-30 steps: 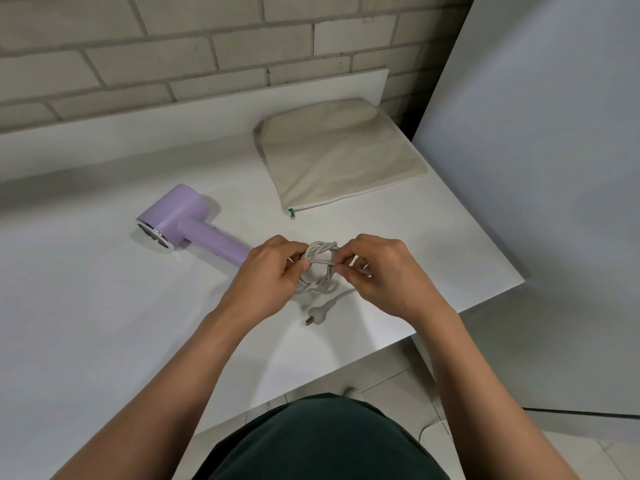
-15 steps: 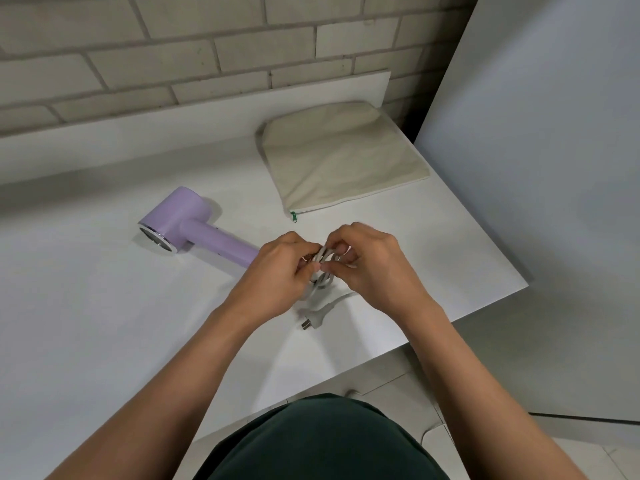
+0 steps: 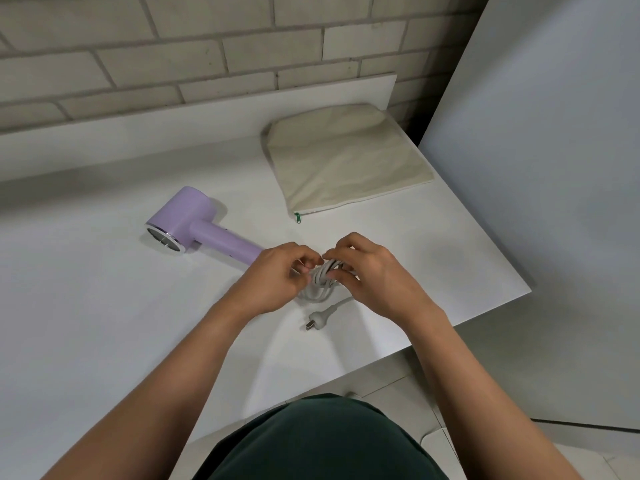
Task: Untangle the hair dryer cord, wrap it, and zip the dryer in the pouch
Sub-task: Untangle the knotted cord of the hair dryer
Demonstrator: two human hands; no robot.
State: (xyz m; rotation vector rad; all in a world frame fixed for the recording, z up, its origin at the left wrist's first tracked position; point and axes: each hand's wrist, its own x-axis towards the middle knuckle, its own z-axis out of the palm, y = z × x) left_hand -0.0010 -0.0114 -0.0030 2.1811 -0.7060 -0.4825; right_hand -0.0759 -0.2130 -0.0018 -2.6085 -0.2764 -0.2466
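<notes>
Nearby, table edge (image 3: 460, 317), left hand (image 3: 277, 275), right hand (image 3: 370, 271) seemingly pinching cord (image 3: 320, 284)

**A:** Arms?
**B:** Both bare. Forearms come in from 7 and 5 o'clock and converge toward the middle.
**A:** Left hand (image 3: 273, 282)?
**B:** Back of the hand up, knuckles bent. Thumb and fingertips pinch the coiled cord (image 3: 320, 277) on its 9 o'clock side.
**A:** Right hand (image 3: 375, 273)?
**B:** Opposite, on the 3 o'clock side. Fingers curled over the top of the coil, gripping it; thumb mostly hidden. Wrist angled inward.
**A:** Gap between the hands?
**B:** Very little. Fingertips nearly meet at the coil's 12 o'clock edge.
</notes>
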